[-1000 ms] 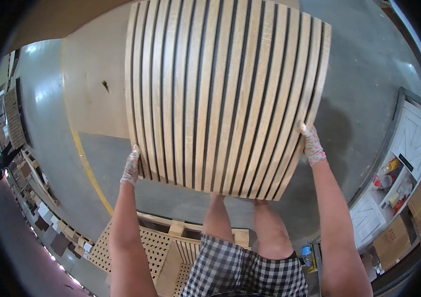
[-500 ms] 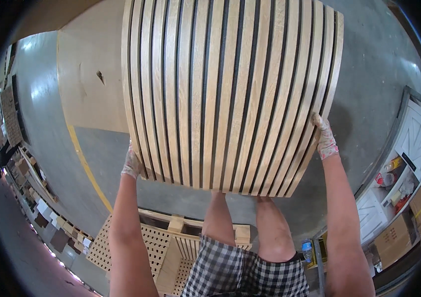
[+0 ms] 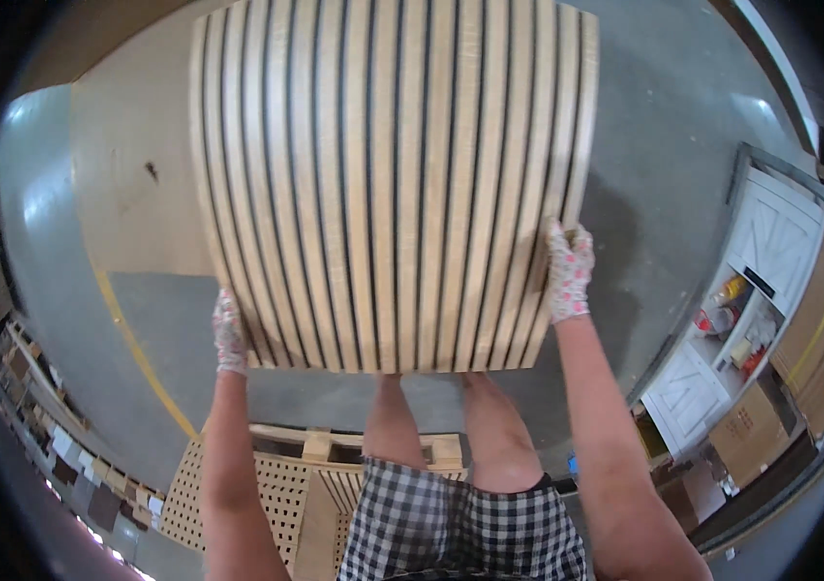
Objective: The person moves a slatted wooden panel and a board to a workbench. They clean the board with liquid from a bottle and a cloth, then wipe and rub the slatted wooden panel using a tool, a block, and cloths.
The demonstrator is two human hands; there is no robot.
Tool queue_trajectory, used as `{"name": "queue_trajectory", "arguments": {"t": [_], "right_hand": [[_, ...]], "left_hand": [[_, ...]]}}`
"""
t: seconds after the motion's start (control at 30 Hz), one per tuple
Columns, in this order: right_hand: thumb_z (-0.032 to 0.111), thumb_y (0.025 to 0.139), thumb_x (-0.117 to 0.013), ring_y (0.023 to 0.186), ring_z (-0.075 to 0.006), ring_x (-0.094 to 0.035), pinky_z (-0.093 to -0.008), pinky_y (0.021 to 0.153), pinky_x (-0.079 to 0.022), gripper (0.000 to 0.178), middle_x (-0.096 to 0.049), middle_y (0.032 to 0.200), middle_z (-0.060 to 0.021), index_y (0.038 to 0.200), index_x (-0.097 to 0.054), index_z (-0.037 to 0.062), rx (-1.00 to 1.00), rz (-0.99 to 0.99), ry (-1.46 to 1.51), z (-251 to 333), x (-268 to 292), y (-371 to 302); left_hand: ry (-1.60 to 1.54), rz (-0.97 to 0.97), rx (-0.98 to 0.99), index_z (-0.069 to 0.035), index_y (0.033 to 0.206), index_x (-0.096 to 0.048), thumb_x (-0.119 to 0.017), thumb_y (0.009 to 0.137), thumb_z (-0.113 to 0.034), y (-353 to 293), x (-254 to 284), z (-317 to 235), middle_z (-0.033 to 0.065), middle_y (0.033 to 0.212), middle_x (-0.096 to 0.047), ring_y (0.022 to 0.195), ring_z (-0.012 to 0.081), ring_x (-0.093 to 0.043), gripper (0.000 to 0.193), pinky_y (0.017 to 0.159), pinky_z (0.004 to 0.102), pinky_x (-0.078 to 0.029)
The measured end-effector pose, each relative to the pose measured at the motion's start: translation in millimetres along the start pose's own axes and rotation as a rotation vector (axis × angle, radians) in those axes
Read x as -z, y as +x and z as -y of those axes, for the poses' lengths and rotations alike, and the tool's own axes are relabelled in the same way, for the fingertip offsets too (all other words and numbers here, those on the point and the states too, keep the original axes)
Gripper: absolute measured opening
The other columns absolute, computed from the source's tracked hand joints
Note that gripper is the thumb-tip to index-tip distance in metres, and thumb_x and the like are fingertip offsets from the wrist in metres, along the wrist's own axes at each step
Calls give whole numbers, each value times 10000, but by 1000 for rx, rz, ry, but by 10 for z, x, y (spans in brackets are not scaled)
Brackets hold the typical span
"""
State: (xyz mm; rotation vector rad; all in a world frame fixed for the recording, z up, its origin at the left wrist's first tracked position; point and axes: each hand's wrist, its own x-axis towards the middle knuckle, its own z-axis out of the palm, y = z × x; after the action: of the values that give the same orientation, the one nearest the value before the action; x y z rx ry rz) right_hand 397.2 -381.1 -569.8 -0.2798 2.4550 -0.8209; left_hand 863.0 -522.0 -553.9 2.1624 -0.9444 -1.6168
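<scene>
L hand [image 3: 230, 334], gloved, grips the slatted panel [image 3: 388, 194] by its left edge near the bottom corner; fingertips are hard to make out. R hand [image 3: 570, 276], in a similar pink-spotted glove, is closed on the right edge a bit higher up; whatever's behind the edge can't be seen. Panel's held up in front of the person, slats running away from the body, near edge covering the upper part of the view of the legs [image 3: 393, 426].

Vs. half a sec ago, that near edge looks closer to level; it sloped down to the right then. Pretty much everything's slid left in view too, pallet & cabinet incl., so much of the shift is prob. the head turning, not the panel travelling. Likely upshot: panel's squarer to the body, hold kept on both sides, load not set down.

Further out: a wooden pallet [image 3: 316, 445] & a punched board [image 3: 272, 489] by the L forearm; off left, a big tan sheet [image 3: 141, 223] w/ a dark mark, plus a yellow floor line [image 3: 141, 353]. Off right, a white cabinet [image 3: 688, 392] w/ odds & ends in its open part, cardboard box [image 3: 753, 436] just beside.
</scene>
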Motion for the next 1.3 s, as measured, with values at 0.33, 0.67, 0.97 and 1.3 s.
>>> {"name": "queue_trajectory", "arguments": {"t": [0.33,0.67,0.97,1.3], "right_hand": [[301,799,-616,1041,-322,-462,-389,914,-371,505,-474,1088,-178,1186,-475,9,17,153,42,198,-180,-625],[360,818,-594,1270,-267,-324,-348,1038,-253,756,-348,1355,-174,1388,-200,57,-290,485,305,-593,215,-635],[472,802,-577,1274,-221,-307,-332,1049,-228,803,-354,1360,-136,1389,-217,58,-331,783,334,-426,581,-243],[431,802,-604,1175,-205,-423,-324,988,-316,708,-453,1267,-123,1333,-342,43,-517,629,426,-520,446,-377]], "left_hand": [[-27,28,52,-51,1372,-253,-327,902,-540,513,644,-139,86,1371,-335,1237,218,-353,682,1022,343,-299],[33,80,156,-134,1414,-131,-262,868,-628,331,579,192,57,1444,-199,1307,236,-223,748,1072,376,-202],[111,112,233,-87,1402,-174,-263,849,-658,-74,342,187,75,1426,-238,1308,226,-212,800,1078,354,-156],[-5,24,187,-167,1415,-98,-226,871,-628,-242,176,141,76,1429,-225,1294,251,-258,724,1060,393,-246]]}}
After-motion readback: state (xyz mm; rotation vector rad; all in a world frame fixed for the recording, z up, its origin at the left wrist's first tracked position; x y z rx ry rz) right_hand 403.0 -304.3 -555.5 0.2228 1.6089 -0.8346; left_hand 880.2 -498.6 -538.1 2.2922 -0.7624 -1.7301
